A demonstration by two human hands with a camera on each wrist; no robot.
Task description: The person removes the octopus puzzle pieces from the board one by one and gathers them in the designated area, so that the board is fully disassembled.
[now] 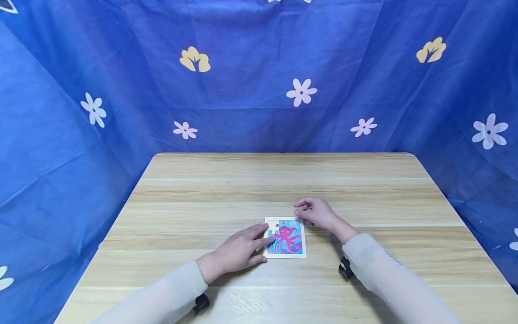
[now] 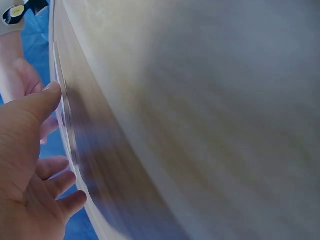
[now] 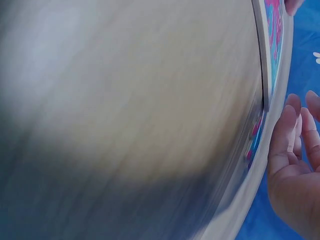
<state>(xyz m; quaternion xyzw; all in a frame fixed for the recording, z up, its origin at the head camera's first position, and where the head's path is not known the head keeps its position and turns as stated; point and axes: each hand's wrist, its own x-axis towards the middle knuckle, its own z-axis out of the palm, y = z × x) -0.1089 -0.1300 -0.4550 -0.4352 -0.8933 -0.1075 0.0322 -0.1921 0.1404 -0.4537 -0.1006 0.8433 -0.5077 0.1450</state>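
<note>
One octopus jigsaw [image 1: 288, 238] in a pale frame [image 1: 285, 256], flat on the table [image 1: 194, 198], right of the left hand [image 1: 238, 249]. One gap [image 1: 273, 223] in the far-left corner, bare backing showing. Loose piece [image 3: 255, 134], partly hidden, seemingly on the table just right of the frame; exact count unclear. Left hand: fingers spread, one reaching over the print; whether pressing, cannot tell. Right hand [image 1: 317, 213]: by the far-right corner, fingers loosely bent, nothing visible between them. Step in hand, by judgement: completing the print, nearly done. Calls next, seemingly, for pinching the loose piece, turning to match, seating in the gap, frame steadied from the left.
</note>
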